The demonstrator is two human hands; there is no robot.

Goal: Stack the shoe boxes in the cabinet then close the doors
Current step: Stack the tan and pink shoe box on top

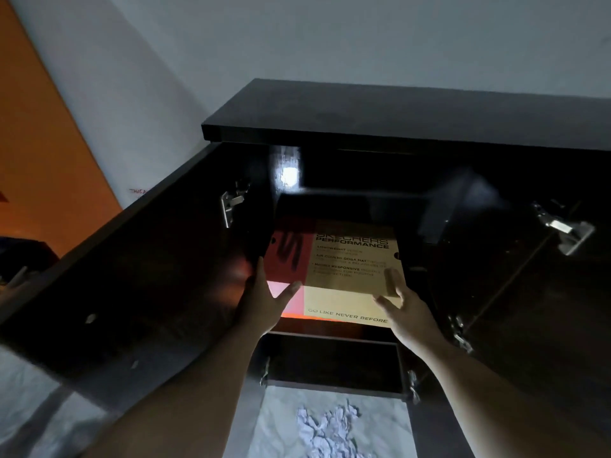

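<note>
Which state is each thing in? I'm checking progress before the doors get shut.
Shoe box: tilted, half inside the upper compartment.
Left hand: open, pressing the box's near left corner.
Right hand: open, fingers on the box's near right corner.
Left door: open.
Right door: open.
Lower compartment: open; contents too dark to tell.

Shoe box (350,259) (red-yellow) inside open cabinet (396,117).
</note>
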